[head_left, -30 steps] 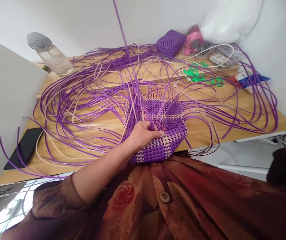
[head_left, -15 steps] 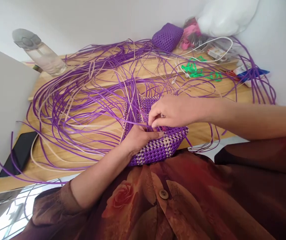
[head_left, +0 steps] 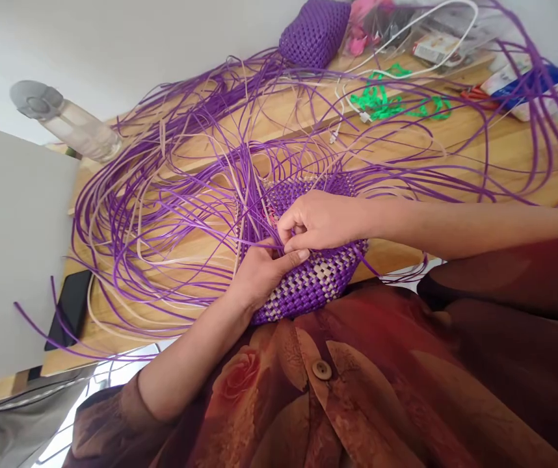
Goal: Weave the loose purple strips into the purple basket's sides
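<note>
A partly woven basket (head_left: pixel 303 286) of purple and beige plastic strips rests at the table's front edge, against my shirt. My left hand (head_left: pixel 264 270) grips its near rim, thumb on the outer wall and fingers hidden inside. Close beside that thumb, my right hand (head_left: pixel 318 221) has its fingers pinched at the rim. A purple strip (head_left: pixel 254 239) runs leftward from near these fingertips; the exact pinch is too small to make out. Many loose strips (head_left: pixel 196 208) fan out from the basket to the left and back. Pinkish thread (head_left: pixel 270 216) shows inside it.
A clear bottle with a grey lid (head_left: pixel 79 127) stands at the back left. The phone (head_left: pixel 68 309) lies at the left edge. At the back are a purple woven piece (head_left: pixel 315 32), a white cable (head_left: pixel 381 73), green plastic links (head_left: pixel 381 97) and a blue packet (head_left: pixel 542 84).
The view has tilted and shifted, so the back items sit higher and the phone further right. My right hand has moved slightly left, closer to my left thumb. My left hand keeps its grip.
</note>
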